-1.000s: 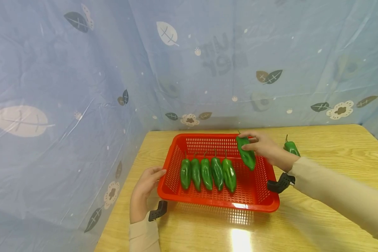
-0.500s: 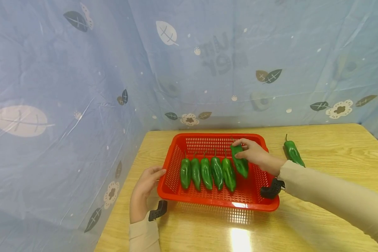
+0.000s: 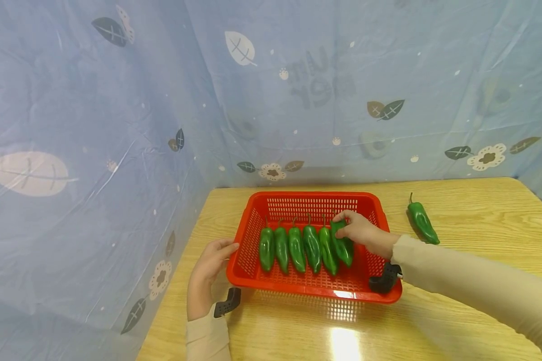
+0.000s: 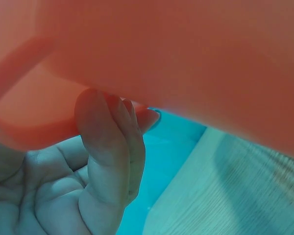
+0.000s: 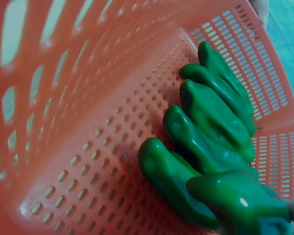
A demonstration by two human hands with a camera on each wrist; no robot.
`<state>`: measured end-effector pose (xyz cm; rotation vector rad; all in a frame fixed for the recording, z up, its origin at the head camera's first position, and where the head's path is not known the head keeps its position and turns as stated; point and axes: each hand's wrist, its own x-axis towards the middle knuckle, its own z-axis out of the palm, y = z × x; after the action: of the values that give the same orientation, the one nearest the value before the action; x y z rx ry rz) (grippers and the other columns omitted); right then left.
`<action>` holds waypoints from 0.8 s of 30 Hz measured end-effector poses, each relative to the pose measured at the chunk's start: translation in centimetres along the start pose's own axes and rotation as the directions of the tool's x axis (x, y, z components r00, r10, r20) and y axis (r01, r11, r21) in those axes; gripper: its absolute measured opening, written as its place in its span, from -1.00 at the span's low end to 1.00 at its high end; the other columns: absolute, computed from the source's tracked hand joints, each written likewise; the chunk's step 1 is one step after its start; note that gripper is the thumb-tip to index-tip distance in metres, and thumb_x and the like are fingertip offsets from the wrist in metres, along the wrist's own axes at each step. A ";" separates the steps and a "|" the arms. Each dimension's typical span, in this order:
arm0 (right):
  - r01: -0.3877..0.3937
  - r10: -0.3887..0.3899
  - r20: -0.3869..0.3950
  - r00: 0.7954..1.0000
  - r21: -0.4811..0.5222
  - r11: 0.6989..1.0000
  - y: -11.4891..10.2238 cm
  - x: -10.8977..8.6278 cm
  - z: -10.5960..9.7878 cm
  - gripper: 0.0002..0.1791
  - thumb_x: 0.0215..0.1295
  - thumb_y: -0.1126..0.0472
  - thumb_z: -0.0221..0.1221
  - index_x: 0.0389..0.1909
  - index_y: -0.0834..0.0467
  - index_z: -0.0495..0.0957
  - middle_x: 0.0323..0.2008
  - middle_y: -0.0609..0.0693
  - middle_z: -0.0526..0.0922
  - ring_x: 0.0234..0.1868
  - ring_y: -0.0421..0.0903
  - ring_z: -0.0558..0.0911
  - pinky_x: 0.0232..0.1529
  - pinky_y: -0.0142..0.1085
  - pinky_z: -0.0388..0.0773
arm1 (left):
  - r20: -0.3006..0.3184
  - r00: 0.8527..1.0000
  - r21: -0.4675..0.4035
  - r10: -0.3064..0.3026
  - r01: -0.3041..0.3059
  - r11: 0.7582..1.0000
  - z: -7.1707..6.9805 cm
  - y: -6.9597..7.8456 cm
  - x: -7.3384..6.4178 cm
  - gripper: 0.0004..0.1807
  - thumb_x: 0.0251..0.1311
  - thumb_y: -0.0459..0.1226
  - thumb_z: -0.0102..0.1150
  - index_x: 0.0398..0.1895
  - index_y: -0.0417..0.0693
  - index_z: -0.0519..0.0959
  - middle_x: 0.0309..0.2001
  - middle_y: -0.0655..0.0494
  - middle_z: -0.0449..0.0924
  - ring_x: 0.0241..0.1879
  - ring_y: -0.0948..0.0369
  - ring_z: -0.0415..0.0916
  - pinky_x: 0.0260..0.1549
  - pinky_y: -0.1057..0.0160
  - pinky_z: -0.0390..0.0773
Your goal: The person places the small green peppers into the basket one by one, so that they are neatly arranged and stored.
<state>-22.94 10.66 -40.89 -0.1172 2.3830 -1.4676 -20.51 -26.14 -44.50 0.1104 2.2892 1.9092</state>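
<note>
A red plastic basket (image 3: 293, 288) with slotted walls holds a row of green chili peppers (image 3: 296, 249), lying side by side with stems toward the far wall. My right hand (image 3: 363, 234) reaches into the basket and pinches another green chili pepper (image 3: 346, 254) near its stem end, at the right end of the row. In the right wrist view this held pepper (image 5: 237, 198) overlaps the nearest one of the row. My left hand (image 3: 210, 265) grips the basket's left rim; in the left wrist view its fingers (image 4: 108, 152) curl up against the rim from below.
One more green chili pepper (image 3: 422, 223) lies on the wooden table (image 3: 479, 215), right of the basket. A light blue patterned sheet (image 3: 271, 100) hangs along the back and left side. Black wrist mounts (image 3: 385, 279) stick out under the wrists, the right one over the basket's corner.
My right hand has moved left and down with its pepper, bringing it beside the row. The pepper on the table has come fully into view. The left hand has stayed on the rim.
</note>
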 end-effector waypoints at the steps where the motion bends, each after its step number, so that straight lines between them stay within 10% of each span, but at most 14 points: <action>1: -0.007 0.007 0.000 1.000 -0.006 1.000 0.0 0.0 0.0 -0.51 0.17 0.39 0.13 0.14 0.33 0.28 0.17 0.34 0.28 -0.21 0.00 0.43 -0.23 -0.26 0.44 | 0.000 1.000 -0.001 -0.002 0.002 1.000 0.0 0.0 0.0 -0.62 0.34 -0.35 -0.01 0.05 -0.57 0.42 -0.19 -0.18 0.62 -0.29 0.20 0.60 -0.23 0.22 0.64; 24: -0.081 0.080 -0.027 0.996 -0.041 0.996 1.2 0.7 0.4 -0.59 0.16 0.43 0.12 0.03 0.39 0.27 0.18 0.40 0.25 -0.12 0.10 0.42 -0.25 -0.21 0.46 | 0.006 1.000 -0.017 0.002 -0.002 1.000 0.1 0.0 0.0 -0.63 0.33 -0.36 -0.02 0.03 -0.57 0.41 -0.20 -0.13 0.61 -0.28 0.21 0.58 -0.24 0.26 0.63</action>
<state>-23.36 10.68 -42.35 -0.0126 2.4103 -1.3905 -20.49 -26.05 -44.49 0.1164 2.2694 1.9267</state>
